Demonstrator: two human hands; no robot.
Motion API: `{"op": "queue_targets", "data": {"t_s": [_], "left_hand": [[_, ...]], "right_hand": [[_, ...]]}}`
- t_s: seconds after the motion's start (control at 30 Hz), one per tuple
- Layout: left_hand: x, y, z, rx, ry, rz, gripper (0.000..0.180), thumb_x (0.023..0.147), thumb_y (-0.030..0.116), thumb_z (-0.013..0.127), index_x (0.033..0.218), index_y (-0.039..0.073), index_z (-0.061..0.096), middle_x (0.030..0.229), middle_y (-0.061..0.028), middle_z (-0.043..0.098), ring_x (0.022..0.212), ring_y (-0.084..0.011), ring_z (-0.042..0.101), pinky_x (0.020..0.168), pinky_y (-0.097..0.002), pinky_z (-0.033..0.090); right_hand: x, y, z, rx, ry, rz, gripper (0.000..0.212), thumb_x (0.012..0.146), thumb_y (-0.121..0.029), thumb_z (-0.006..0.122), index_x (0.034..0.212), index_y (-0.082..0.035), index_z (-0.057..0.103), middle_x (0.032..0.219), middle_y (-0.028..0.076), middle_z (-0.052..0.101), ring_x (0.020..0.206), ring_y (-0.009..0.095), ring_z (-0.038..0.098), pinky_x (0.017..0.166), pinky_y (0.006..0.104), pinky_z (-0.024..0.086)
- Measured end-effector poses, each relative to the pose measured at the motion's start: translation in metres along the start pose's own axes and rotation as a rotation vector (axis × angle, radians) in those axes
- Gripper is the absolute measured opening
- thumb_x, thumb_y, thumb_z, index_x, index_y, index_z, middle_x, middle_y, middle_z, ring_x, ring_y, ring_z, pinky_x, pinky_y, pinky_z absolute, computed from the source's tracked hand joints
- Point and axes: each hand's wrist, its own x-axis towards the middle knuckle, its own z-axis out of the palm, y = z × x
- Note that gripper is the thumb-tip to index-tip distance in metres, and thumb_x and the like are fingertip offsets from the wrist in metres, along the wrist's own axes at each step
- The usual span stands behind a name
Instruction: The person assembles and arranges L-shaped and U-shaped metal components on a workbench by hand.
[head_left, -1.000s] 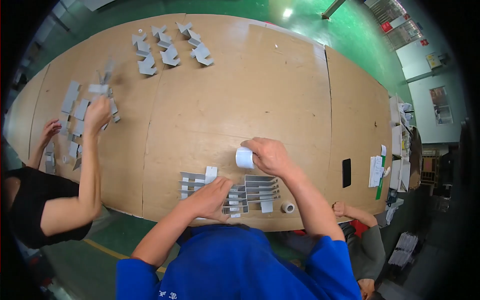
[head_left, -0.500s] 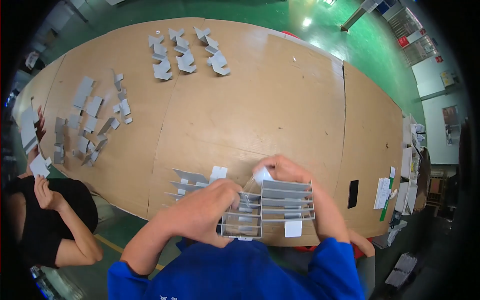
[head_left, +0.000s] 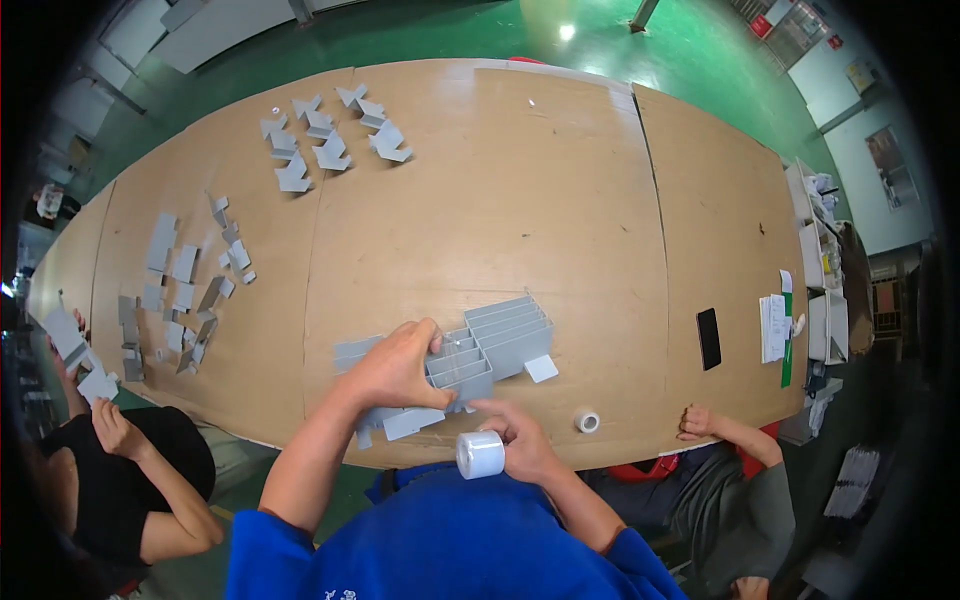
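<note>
Your right hand (head_left: 522, 447) has carried the tape roll (head_left: 481, 455) from the far side of the grey divider (head_left: 510, 335) to its near side, which apparently shifts taping there. The divider sits by the table's (head_left: 470, 220) near edge. Your left hand (head_left: 395, 370) pinches the divider; your right grips the roll.

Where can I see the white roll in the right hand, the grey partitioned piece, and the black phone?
White roll (head_left: 486, 453): head view, on its curved outer side.
Grey partitioned piece (head_left: 478, 384): head view, on its near wall.
Black phone (head_left: 708, 338): head view, on its flat face.
</note>
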Motion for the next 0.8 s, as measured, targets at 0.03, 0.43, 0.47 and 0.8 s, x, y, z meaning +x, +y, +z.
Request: {"op": "queue_targets", "data": {"t_s": [0.03,0.43,0.47,0.8], "left_hand": [[-0.003,0.003,0.004,0.021,-0.009,0.025,0.062,0.057,0.032,0.084,0.097,0.003,0.047,0.095,-0.0184,0.057,0.094,-0.0339,0.056,0.081,-0.0399,0.048],[-0.065,0.075,-0.03,-0.029,-0.18,0.443,0.049,0.064,0.026,0.082,0.088,0.004,0.044,0.101,-0.015,0.055,0.102,-0.0345,0.051,0.081,-0.0402,0.047],[-0.071,0.075,-0.034,-0.094,-0.124,0.501,0.05,0.064,0.026,0.082,0.088,0.005,0.044,0.104,-0.0149,0.056,0.104,-0.0348,0.051,0.081,-0.0402,0.047],[-0.039,0.016,-0.033,-0.179,0.154,0.32,0.057,0.056,0.025,0.085,0.086,0.008,0.041,0.106,-0.0151,0.06,0.095,-0.0325,0.055,0.078,-0.0389,0.046]], "right_hand": [[0.002,-0.015,-0.001,-0.289,-0.073,-0.083,0.023,0.086,-0.005,0.071,0.105,-0.007,0.06,0.087,0.008,0.069,0.074,0.012,0.066,0.064,0.029,0.051],[0.158,-0.166,-0.068,-1.233,-0.441,-0.589,0.012,0.08,-0.011,0.06,0.091,-0.012,0.057,0.074,0.01,0.061,0.07,0.033,0.064,0.059,0.0465,0.049],[0.161,-0.159,-0.075,-1.233,-0.457,-0.594,0.012,0.08,-0.011,0.06,0.091,-0.012,0.057,0.074,0.01,0.061,0.07,0.033,0.064,0.059,0.0465,0.049],[0.025,0.002,-0.031,-0.459,-0.244,0.46,0.028,0.084,-0.014,0.078,0.101,-0.001,0.059,0.095,0.007,0.069,0.08,0.012,0.065,0.069,0.0256,0.05]]}}
